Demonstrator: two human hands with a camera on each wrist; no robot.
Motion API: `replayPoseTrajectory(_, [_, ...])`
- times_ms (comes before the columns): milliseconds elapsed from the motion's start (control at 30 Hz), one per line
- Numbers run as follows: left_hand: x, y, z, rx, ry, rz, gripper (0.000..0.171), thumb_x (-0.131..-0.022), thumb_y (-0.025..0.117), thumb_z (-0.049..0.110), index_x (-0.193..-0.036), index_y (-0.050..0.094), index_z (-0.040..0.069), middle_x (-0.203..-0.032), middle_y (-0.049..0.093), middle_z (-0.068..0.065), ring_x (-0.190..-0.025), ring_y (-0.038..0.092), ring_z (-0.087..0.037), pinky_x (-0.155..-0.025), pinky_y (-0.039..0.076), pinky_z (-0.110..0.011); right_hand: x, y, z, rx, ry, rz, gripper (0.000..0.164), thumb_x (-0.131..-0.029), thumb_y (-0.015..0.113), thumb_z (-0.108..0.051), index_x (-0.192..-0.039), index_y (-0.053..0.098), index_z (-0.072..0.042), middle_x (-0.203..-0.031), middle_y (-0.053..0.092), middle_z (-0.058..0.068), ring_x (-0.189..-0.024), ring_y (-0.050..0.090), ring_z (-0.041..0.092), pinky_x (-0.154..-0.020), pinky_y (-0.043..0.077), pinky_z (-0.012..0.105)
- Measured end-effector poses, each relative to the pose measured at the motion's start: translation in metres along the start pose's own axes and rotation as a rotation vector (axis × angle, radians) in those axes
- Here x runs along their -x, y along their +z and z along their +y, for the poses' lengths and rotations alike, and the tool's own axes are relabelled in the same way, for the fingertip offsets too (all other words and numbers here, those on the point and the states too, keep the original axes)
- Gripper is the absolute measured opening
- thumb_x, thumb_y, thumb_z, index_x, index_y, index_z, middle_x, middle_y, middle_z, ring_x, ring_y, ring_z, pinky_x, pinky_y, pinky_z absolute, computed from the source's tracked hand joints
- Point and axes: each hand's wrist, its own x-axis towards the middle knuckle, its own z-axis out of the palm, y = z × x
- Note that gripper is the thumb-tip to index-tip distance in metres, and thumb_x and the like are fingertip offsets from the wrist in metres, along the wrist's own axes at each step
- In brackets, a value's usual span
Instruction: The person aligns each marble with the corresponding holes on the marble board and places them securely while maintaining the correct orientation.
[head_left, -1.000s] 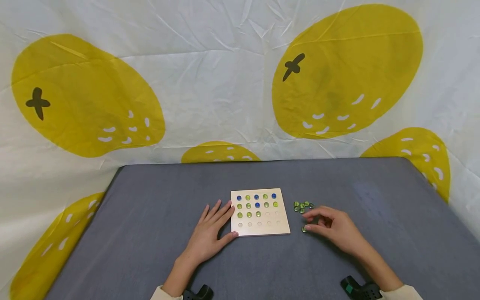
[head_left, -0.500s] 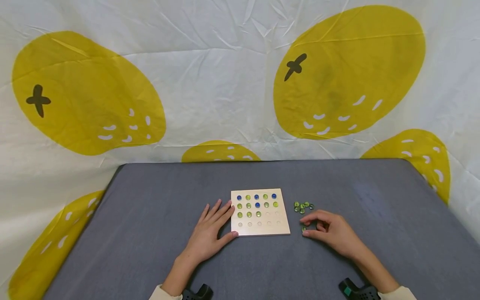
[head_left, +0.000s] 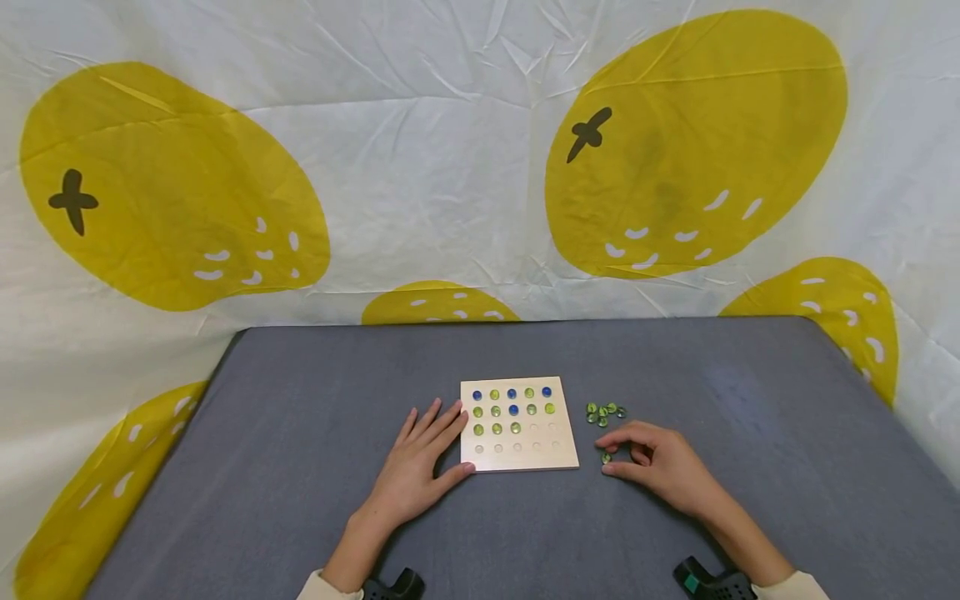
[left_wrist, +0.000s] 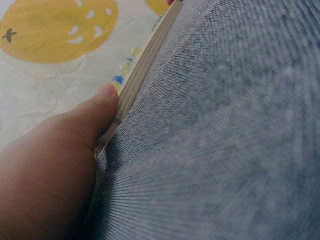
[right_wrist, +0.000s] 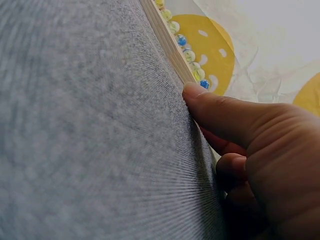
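A pale wooden board (head_left: 544,437) with rows of round hollows lies on the table. Blue and green glass marbles fill its two far rows and part of the third; the nearest row has bare hollows. My left hand (head_left: 416,467) rests at the board's left side, fingers spread, with the fingertips and thumb at its edge. To the right of the board, my right hand (head_left: 671,467) has thumb and index finger around a single green marble (head_left: 606,457) low at the table. In the right wrist view the thumb (right_wrist: 220,107) hides that marble.
Several loose green marbles (head_left: 603,410) lie in a cluster just beyond the right fingertips. Grey cloth covers the table (head_left: 337,375). A white curtain (head_left: 435,183) with yellow shapes hangs behind its far edge.
The right thumb and index finger have come down and left around the lone green marble, which was partly behind the thumb tip at first. The left hand and board stay in place.
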Motion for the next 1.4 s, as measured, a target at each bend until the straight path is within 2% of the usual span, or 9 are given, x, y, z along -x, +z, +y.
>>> replayPoseTrajectory(567, [-0.0012, 0.0008, 0.0004, -0.004, -0.001, -0.006, 0.072, -0.09, 0.057, 0.056, -0.148, 0.039, 0.017, -0.153, 0.033, 0.001, -0.142, 0.022, -0.026, -0.114, 0.012, -0.053, 0.0007, -0.0007, 0.0013, -0.004, 0.026, -0.021, 0.022, -0.076, 0.081, -0.026, -0.097, 0.073, -0.026, -0.08, 0.061, -0.011, -0.051, 0.04, 0.007, -0.047, 0.038, 0.022])
replayPoseTrajectory(1000, [-0.0005, 0.0032, -0.001, -0.007, 0.022, 0.025, 0.07, -0.091, 0.057, 0.053, -0.148, 0.039, 0.018, -0.153, 0.033, 0.001, -0.141, 0.024, -0.028, -0.114, 0.013, -0.053, 0.0008, -0.0015, -0.0018, -0.002, 0.057, -0.058, 0.017, -0.079, 0.077, -0.035, -0.094, 0.073, -0.028, -0.078, 0.06, -0.011, -0.049, 0.04, 0.007, -0.049, 0.04, 0.023])
replayPoseTrajectory(1400, [-0.0005, 0.003, -0.0009, -0.004, 0.017, 0.019, 0.07, -0.091, 0.057, 0.054, -0.148, 0.039, 0.018, -0.153, 0.033, 0.001, -0.142, 0.023, -0.028, -0.114, 0.012, -0.053, 0.0012, -0.0006, -0.0024, 0.006, 0.074, -0.045, 0.015, -0.078, 0.079, -0.031, -0.092, 0.073, -0.026, -0.076, 0.06, -0.01, -0.048, 0.039, 0.007, -0.048, 0.04, 0.023])
